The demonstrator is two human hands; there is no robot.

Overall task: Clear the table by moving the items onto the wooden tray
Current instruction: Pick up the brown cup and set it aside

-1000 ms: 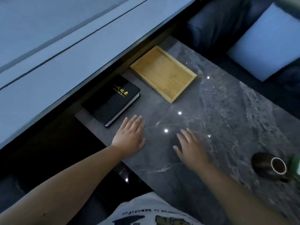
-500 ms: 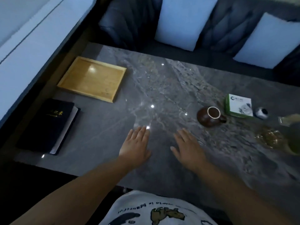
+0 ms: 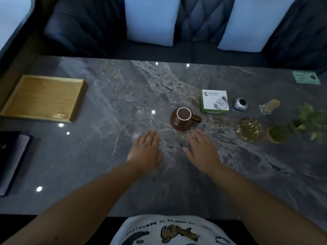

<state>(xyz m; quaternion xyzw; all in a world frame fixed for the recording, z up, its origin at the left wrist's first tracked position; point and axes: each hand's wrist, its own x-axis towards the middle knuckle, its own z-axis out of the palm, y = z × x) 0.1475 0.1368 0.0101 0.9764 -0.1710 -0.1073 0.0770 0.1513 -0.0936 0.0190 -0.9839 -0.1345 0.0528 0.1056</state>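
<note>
An empty wooden tray (image 3: 42, 98) lies at the table's far left. A brown mug (image 3: 181, 119) stands mid-table, handle to the right. Behind it are a white and green box (image 3: 214, 101), a small silver round object (image 3: 240, 104), a small amber packet (image 3: 269, 106), a glass dish (image 3: 250, 129) and a green card (image 3: 306, 77). A black book (image 3: 12, 160) lies at the left edge. My left hand (image 3: 146, 152) and my right hand (image 3: 201, 151) rest flat on the table just in front of the mug, fingers apart, holding nothing.
The grey marble table (image 3: 106, 165) fills the view. A small potted plant (image 3: 304, 124) stands at the right edge. A dark sofa with pale cushions (image 3: 150, 20) runs along the far side.
The view has swung to the right, bringing the mug, box and plant into sight; tray and book have slid to the left. Both hands stay flat and empty.
</note>
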